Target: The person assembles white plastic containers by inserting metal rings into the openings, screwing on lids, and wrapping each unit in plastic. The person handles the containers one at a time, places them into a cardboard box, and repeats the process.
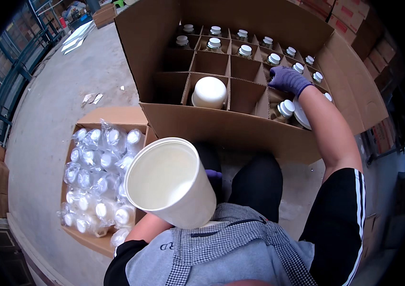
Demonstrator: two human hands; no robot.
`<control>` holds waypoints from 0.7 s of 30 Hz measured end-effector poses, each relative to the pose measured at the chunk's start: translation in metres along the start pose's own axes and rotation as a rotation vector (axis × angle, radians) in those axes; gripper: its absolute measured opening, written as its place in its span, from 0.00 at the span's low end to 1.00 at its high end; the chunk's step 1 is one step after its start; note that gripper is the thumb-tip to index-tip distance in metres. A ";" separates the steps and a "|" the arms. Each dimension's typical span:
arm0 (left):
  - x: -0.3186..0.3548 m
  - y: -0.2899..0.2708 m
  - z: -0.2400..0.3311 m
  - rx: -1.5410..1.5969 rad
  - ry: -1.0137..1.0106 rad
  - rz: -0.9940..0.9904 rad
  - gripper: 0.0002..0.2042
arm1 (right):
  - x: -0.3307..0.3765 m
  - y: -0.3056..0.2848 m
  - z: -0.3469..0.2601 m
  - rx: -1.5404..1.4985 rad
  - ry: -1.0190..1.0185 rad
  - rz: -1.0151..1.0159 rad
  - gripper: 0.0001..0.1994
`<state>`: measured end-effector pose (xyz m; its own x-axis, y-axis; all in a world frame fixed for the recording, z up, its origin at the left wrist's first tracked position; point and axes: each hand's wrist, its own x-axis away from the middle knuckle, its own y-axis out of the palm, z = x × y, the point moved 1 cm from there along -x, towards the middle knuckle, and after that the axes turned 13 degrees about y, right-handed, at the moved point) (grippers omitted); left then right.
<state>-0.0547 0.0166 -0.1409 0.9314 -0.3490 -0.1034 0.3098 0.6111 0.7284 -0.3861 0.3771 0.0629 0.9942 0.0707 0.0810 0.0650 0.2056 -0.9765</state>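
Note:
A white plastic bucket (197, 200) tilts in my lap, its open mouth facing up. My left arm goes behind it, and a strip of my gloved left hand (213, 174) shows past its right side, wrapped round it; most of that hand is hidden. My right hand (290, 80), in a purple glove, reaches into the large divided carton (202, 117). Its fingers are curled down into a compartment, and what they hold, if anything, is hidden. Near that wrist are a white-capped bottle (284, 109) and a round white lid (301, 116). A larger white-topped container (209, 92) sits in a front compartment.
Several white-capped bottles (245, 51) stand in the carton's other compartments. At left, a smaller carton (109, 113) holds several white-capped bottles in clear plastic wrap (102, 164). Blue metal racks (16, 62) line the far left; stacked cartons (350, 19) stand at back right.

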 end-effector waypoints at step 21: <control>-0.062 0.103 0.039 0.191 0.201 0.129 0.27 | 0.393 0.102 -0.124 -1.636 -0.220 -0.408 0.56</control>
<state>-0.0876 0.0736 -0.0330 0.9858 -0.1182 -0.1195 0.1625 0.4897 0.8566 0.0221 0.3052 -0.0294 0.8711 0.4247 0.2468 0.4482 -0.8928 -0.0456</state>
